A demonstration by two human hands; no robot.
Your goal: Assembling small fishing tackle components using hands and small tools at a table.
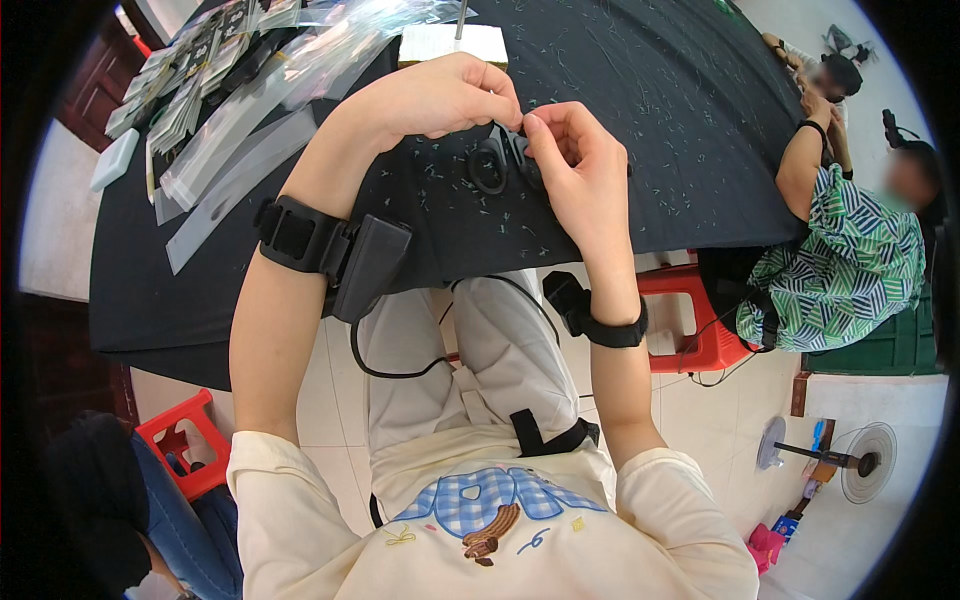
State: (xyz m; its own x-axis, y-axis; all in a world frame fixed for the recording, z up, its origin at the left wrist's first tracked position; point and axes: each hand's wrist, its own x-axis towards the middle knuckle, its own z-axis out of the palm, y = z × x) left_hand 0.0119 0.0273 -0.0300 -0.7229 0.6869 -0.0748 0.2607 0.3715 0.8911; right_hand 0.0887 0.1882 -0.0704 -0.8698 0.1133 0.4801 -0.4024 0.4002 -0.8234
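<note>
Both hands meet over the black cloth-covered table, fingertips almost touching. My left hand (455,97) is closed in a pinch, its fingers curled under. The right hand (580,165) pinches too, thumb against forefinger. Whatever lies between the fingertips is too small to make out; a tiny dark bit shows there. Just below them, a pair of black-handled scissors (487,170) rests on the cloth, partly hidden by my right hand. Beyond my left hand stands a white block (440,42) with a thin metal rod upright in it.
Clear plastic sleeves (225,165) and bundles of dark-and-white strips (190,85) cover the table's left side, beside a white box (114,160). Small thread-like scraps dot the black cloth (690,190). At right sits a person in a patterned shirt (850,265), near a red stool (685,315).
</note>
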